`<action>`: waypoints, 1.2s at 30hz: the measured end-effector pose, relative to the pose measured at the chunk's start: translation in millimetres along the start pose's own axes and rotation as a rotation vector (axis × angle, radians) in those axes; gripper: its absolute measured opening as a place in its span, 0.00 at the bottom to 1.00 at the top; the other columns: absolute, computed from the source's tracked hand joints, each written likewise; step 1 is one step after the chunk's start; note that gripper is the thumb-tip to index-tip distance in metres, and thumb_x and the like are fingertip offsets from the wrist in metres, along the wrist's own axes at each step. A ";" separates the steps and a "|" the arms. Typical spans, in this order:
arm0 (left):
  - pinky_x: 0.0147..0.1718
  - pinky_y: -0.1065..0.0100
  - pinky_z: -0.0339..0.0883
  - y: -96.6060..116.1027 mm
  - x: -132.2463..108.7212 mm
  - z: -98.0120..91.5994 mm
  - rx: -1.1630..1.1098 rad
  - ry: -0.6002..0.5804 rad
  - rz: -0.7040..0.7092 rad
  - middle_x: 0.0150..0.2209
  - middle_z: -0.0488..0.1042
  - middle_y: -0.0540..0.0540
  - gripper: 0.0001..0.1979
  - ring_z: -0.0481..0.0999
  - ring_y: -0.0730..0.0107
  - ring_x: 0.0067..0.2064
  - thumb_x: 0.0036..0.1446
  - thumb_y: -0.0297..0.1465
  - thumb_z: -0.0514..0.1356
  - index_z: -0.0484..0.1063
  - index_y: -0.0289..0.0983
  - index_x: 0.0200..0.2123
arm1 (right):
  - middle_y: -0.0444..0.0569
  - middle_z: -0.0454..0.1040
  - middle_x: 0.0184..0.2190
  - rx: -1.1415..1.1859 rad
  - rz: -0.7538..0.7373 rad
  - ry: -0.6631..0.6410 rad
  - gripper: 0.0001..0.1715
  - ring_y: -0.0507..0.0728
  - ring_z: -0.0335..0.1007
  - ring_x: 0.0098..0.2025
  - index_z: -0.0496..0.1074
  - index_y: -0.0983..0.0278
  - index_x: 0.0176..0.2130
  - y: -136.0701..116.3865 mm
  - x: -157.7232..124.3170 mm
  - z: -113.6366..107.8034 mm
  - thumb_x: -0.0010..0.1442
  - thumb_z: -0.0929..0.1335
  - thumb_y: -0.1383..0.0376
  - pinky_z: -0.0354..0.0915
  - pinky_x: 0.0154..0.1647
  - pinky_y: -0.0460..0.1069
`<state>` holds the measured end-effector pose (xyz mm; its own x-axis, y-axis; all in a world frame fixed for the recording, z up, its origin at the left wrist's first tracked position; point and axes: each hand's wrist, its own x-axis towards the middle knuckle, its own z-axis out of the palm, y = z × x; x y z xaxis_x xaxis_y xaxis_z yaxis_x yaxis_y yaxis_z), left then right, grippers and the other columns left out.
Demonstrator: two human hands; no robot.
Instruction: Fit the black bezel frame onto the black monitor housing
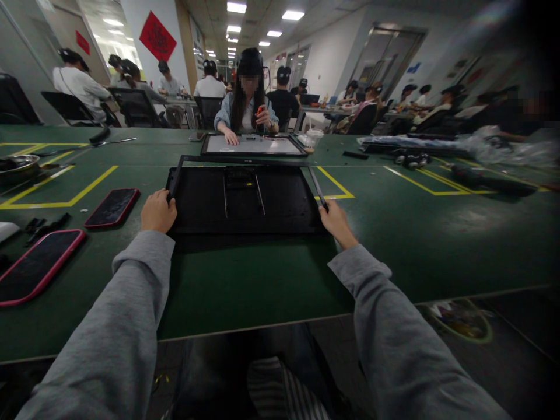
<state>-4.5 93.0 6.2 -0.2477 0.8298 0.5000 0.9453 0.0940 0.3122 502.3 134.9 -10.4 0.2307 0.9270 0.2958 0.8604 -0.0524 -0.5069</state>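
Note:
A thin black monitor bezel [210,159] is held at a tilt, its far edge raised over a black monitor back cover [196,198]. My left hand [158,212] is closed round the bezel's left side. On the right side, my right hand [336,223] grips the bezel with fingers wrapped round it. The back cover lies on the green table [249,286] with its inside facing up, showing two metal strips and a small dark box between them. The bezel's near edge cannot be made out against the dark cover.
Two phones in red-pink cases, one smaller [112,208] and one nearer [39,265], lie to the left. Across the table a co-worker [248,99] rests a hand on a flat panel [254,144]. A plastic cup [314,137] and plastic-wrapped parts [406,144] stand further right.

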 end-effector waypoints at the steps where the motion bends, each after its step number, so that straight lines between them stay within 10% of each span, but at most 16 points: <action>1: 0.63 0.51 0.60 0.1 0.1 -0.1 -0.001 -0.003 0.000 0.62 0.70 0.35 0.24 0.68 0.49 0.62 0.62 0.34 0.50 0.71 0.32 0.58 | 0.63 0.79 0.51 -0.001 -0.002 -0.001 0.25 0.68 0.74 0.53 0.70 0.68 0.58 -0.5 -0.3 -0.2 0.64 0.61 0.63 0.68 0.54 0.61; 36: 0.63 0.51 0.59 -3.1 3.2 2.8 0.023 -0.027 0.033 0.62 0.69 0.33 0.25 0.67 0.49 0.63 0.63 0.34 0.49 0.70 0.30 0.58 | 0.65 0.78 0.49 -0.050 0.025 -0.037 0.25 0.69 0.74 0.52 0.70 0.69 0.58 -3.5 -1.2 -1.7 0.65 0.62 0.62 0.67 0.54 0.60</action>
<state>-7.7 96.9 4.6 -0.2108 0.8471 0.4878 0.9576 0.0788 0.2770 499.8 133.3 -7.7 0.2366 0.9382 0.2526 0.8763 -0.0937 -0.4725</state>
